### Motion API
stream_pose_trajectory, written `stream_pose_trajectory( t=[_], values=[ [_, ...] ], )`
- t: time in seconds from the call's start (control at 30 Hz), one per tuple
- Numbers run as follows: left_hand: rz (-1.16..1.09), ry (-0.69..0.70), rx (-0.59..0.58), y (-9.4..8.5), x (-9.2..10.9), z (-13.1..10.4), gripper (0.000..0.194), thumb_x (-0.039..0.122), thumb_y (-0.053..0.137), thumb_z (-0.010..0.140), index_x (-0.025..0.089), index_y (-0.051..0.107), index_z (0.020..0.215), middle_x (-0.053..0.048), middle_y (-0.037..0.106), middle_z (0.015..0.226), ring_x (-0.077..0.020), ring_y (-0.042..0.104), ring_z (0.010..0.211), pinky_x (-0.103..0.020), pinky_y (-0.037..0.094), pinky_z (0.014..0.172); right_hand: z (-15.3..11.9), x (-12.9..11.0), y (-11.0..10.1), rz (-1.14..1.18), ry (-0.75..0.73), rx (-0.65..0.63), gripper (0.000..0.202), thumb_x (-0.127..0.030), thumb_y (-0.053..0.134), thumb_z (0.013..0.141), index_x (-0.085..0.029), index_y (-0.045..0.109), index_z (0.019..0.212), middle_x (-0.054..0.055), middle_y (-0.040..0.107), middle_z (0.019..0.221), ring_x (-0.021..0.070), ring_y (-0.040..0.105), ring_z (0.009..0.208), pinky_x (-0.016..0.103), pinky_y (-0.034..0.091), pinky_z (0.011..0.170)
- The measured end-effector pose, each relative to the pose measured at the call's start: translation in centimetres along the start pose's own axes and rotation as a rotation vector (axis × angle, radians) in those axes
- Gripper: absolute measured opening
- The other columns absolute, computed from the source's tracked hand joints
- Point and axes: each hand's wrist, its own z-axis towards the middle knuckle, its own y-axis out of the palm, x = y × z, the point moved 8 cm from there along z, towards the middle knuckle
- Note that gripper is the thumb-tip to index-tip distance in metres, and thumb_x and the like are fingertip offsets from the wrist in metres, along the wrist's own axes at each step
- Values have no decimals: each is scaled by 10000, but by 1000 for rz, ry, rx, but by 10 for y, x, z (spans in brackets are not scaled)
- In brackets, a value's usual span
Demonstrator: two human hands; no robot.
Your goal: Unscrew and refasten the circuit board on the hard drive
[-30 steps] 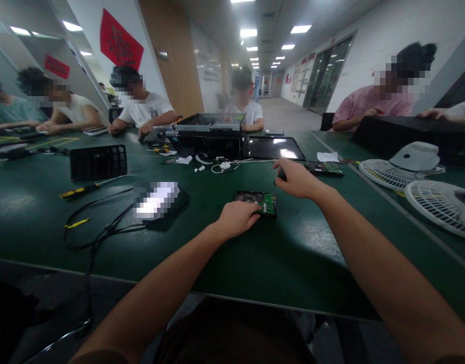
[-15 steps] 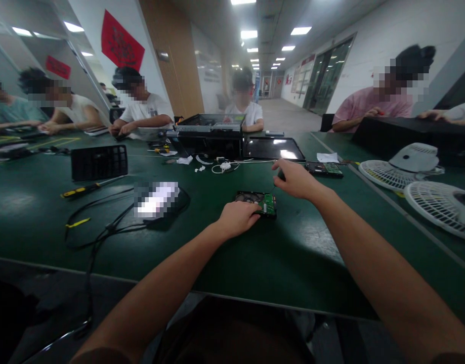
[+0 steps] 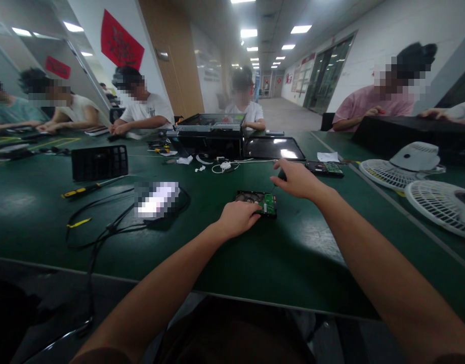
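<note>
A hard drive (image 3: 269,204) lies flat on the green table, its green circuit board facing up. My left hand (image 3: 238,218) presses on its near left part, fingers closed over the edge and covering some of it. Above the drive's far right corner is my right hand (image 3: 297,179), closed around the dark handle of a screwdriver (image 3: 281,175). The screwdriver's thin shaft points down to that corner; whether its tip sits in a screw is too small to tell.
A second hard drive (image 3: 325,169) lies to the right, near white fan parts (image 3: 401,174). An open computer case (image 3: 207,142) and dark panel (image 3: 272,147) stand ahead. Leftward are a yellow-black screwdriver (image 3: 80,190), black cables (image 3: 111,228) and a black screen (image 3: 99,163). Several people sit around.
My right hand has shifted very slightly at the screwdriver, its fingers a little lower. My left hand and the hard drive stay in place.
</note>
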Motion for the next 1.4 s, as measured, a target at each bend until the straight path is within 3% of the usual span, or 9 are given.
stream_pose_trajectory(
  t=[0.13,0.3,0.4,0.57,0.77,0.97,1.17,1.4],
  values=[
    [1,-10,-7,-1,-1,0,295,421,552,1060,328,702,1295,-14,771,1226,-255,736,1088,-353,585,849,0,0,0,8,-11,17,385,-283,607,877,-175,623,1246,175,713,1132,324,671,981,465,477,878],
    [-5,-7,-10,0,-1,-1,289,419,560,1058,320,701,1290,-14,771,1227,-254,738,1077,-347,584,842,0,8,1,-15,70,6,412,-426,598,944,-171,604,1267,177,727,1054,345,679,962,473,480,848],
    [-7,-11,-16,1,-2,0,289,429,553,1064,330,693,1297,-11,764,1250,-248,732,1102,-341,581,858,-1,13,2,-18,124,19,456,-418,598,936,-163,575,1314,183,726,1065,348,682,969,478,485,859],
    [-9,-13,-18,1,-2,0,294,429,548,1067,329,694,1302,-12,763,1253,-243,726,1120,-333,582,868,1,7,2,29,60,37,455,-267,603,860,-171,561,1303,175,712,1164,323,678,1004,457,491,904],
    [-16,-9,-24,-2,0,0,296,423,553,1066,324,694,1307,-16,762,1257,-248,730,1110,-348,585,869,-1,9,1,-9,106,5,421,-433,589,946,-170,570,1273,180,733,1068,345,683,960,466,497,854],
    [-11,-19,-30,-1,0,-1,289,420,557,1067,328,697,1302,-16,758,1269,-244,724,1130,-340,581,880,0,6,1,36,46,17,392,-276,624,864,-188,595,1245,158,723,1134,314,675,993,451,492,904],
    [-4,-19,-34,0,0,1,299,420,557,1062,336,697,1312,-21,759,1259,-250,724,1125,-344,583,885,0,8,0,27,71,6,401,-413,618,925,-173,611,1246,178,728,1057,348,678,963,473,479,853],
    [-10,-9,-27,1,-1,0,281,426,560,1065,335,690,1297,-10,763,1247,-241,732,1107,-336,577,867,1,4,-1,50,34,19,375,-289,598,892,-166,616,1245,168,728,1096,321,676,970,451,486,880]
  ],
)
